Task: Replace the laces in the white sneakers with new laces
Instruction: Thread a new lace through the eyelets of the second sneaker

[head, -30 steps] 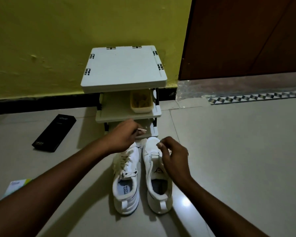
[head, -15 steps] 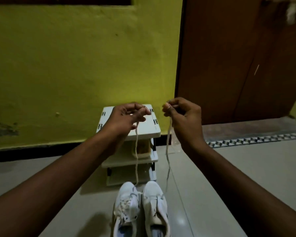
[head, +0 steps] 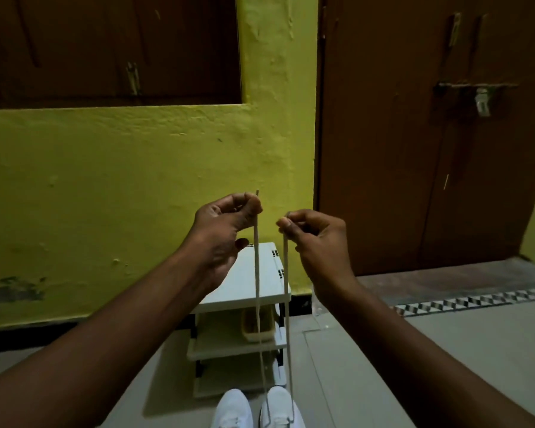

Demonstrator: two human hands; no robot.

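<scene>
There were two hands, the left hand (head: 226,223) and the right hand (head: 317,239), two white sneakers (head: 233,409), one lace (head: 256,282) in two hanging strands, one three-tier rack (head: 244,288), one yellow tub (head: 250,330) and one door (head: 414,149).

The left forearm (head: 112,332) and right forearm (head: 414,344) are bare, and so are the left grip (head: 226,230) and right grip (head: 318,242).

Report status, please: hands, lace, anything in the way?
Left hand pinches one end of the lace, right hand the other. Lace runs down to the right sneaker. Rack behind; nothing in the way.
</scene>
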